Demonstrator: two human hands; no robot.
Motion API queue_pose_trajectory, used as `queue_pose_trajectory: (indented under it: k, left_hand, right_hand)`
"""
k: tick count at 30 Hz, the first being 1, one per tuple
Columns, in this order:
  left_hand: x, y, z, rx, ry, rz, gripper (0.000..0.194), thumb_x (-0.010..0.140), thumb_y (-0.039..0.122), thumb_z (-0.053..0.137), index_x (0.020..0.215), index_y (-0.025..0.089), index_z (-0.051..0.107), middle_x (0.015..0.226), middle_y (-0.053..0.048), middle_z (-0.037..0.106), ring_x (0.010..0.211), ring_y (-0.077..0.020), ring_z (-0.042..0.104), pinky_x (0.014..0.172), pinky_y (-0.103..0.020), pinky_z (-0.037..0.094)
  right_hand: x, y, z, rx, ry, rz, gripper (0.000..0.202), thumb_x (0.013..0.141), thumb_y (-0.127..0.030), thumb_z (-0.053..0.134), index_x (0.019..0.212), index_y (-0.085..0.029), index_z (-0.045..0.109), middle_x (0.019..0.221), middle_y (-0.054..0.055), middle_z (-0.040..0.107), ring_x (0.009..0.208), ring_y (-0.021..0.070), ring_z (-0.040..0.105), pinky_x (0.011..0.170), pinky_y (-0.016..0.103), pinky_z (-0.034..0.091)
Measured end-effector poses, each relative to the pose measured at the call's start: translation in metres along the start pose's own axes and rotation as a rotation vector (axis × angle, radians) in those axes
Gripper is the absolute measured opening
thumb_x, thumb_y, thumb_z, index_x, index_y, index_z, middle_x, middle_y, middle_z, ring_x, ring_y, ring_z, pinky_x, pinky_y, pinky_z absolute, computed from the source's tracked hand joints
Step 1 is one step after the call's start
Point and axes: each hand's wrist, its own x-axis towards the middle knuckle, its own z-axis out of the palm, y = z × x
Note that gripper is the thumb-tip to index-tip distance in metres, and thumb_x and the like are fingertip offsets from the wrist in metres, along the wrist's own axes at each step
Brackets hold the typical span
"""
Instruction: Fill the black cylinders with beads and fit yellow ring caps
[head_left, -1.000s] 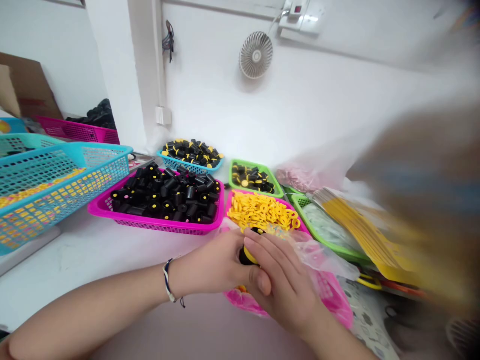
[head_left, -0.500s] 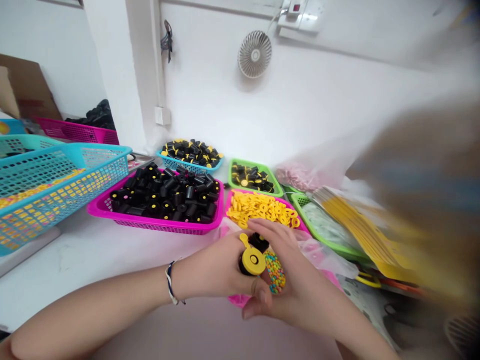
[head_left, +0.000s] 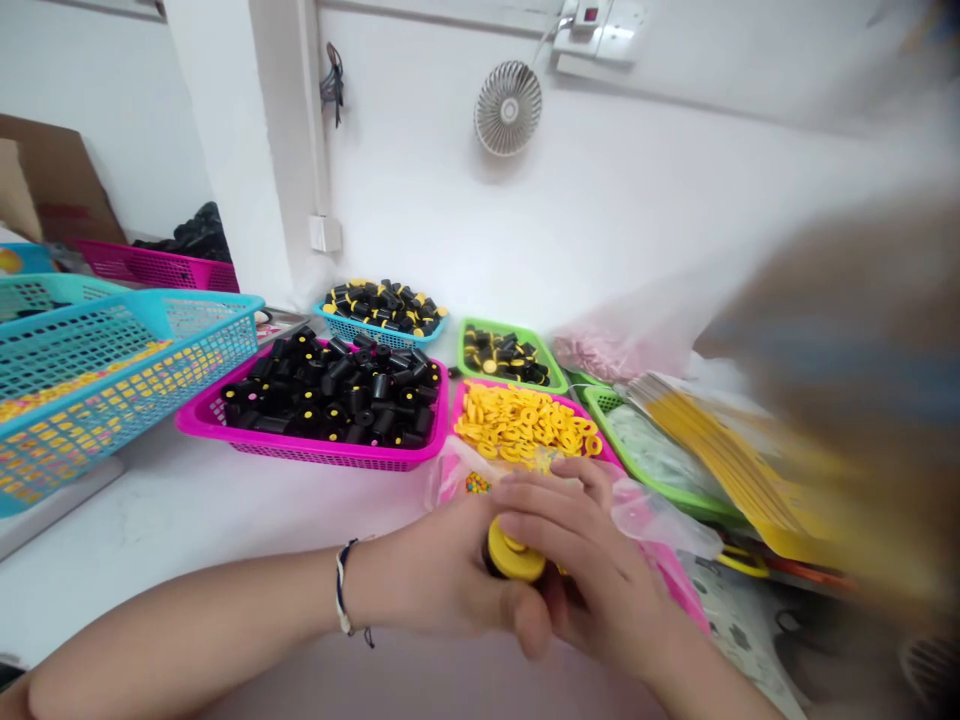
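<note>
I'm seeing the left hand [head_left: 442, 575] wrapping round a yellow-topped black cylinder [head_left: 519, 562], its thumb lying bent alongside, a braided bracelet [head_left: 343, 590] circling the wrist. The right hand [head_left: 600, 560] is arching over that top, fingers bending together; whether they're pinching it I can't tell. Both hands and cylinder are sitting in front of the yellow rings [head_left: 517, 420]. A magenta basket [head_left: 199, 415] is resting left of those rings, a lime basket [head_left: 556, 372] behind them.

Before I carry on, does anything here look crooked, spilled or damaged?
The yellow stack at right looks askew, slanting across the nearer green basket with its layers fanned. I see no spill. The yellow-topped black piece in your left hand is partly covered by your right hand, so damage there can't be ruled out.
</note>
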Motion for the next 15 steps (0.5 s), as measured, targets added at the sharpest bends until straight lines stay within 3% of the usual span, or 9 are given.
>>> queue_pose_trajectory:
  k: [4,8,11,15]
  left_hand:
    - [-0.0045,0.0011,0.0093,-0.141,-0.075,-0.083,0.042,0.065,0.051,0.073,0.067,0.014,0.052,0.070,0.002,0.051,0.067,-0.0099,0.046,0.061,-0.020,0.040]
    - [-0.0064,0.0017,0.0101,-0.147,-0.095,-0.079,0.042,0.060,0.045,0.078,0.084,0.018,0.057,0.073,0.003,0.048,0.069,-0.0107,0.048,0.064,-0.021,0.043]
    - [-0.0048,0.0013,0.0072,-0.074,-0.089,-0.075,0.047,0.064,0.060,0.069,0.080,0.018,0.053,0.072,0.002,0.044,0.070,-0.0124,0.046,0.068,-0.025,0.044]
    - [-0.0042,0.0037,0.0045,0.098,0.011,-0.037,0.064,0.061,0.080,0.048,0.065,0.017,0.043,0.073,0.000,0.043,0.074,-0.0152,0.043,0.070,-0.028,0.042]
  right_hand:
    - [-0.0006,-0.0046,-0.0009,0.006,0.088,-0.075,0.028,0.091,-0.033,0.051,0.110,-0.012,0.054,0.100,0.011,0.069,0.111,0.0212,0.058,0.099,0.043,0.036]
    - [0.0005,-0.0096,-0.0055,-0.144,0.147,-0.184,0.015,0.091,-0.020,0.049,0.099,-0.017,0.061,0.089,0.004,0.074,0.108,0.0232,0.062,0.101,0.044,0.035]
    - [0.0015,-0.0095,-0.0053,-0.154,0.093,-0.058,0.019,0.088,-0.023,0.055,0.107,-0.023,0.058,0.093,0.002,0.074,0.106,0.0241,0.063,0.100,0.044,0.036]
    - [0.0080,-0.0085,-0.0004,0.115,0.101,0.146,0.039,0.076,-0.029,0.070,0.111,-0.024,0.051,0.101,0.006,0.069,0.102,0.0230,0.063,0.090,0.039,0.047]
